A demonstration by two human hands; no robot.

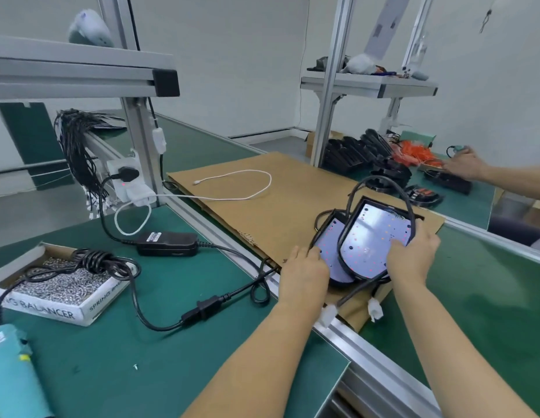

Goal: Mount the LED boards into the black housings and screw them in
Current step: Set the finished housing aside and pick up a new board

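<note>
Green-matted desk [178, 351] with aluminium rails and frame posts, set in a room with pale walls; a brown cardboard sheet [262, 212] lies across its middle. On the cardboard rest two black housings with LED boards fitted: the right housing [371, 236] overlaps the left housing [329, 245], each trailing a black cable. The left hand [305, 267] rests on the near edge of the left housing, fingers curled over its rim. The right hand [413, 251] grips the right housing's near right edge, thumb on the board. At left, a white box [51, 309] of screws reads "SPRING BALANCER". A black power adapter [167, 242] carries a white label, unreadable. Another person's hand [464, 164] reaches among stacked black housings [353, 152] at far right.
</note>
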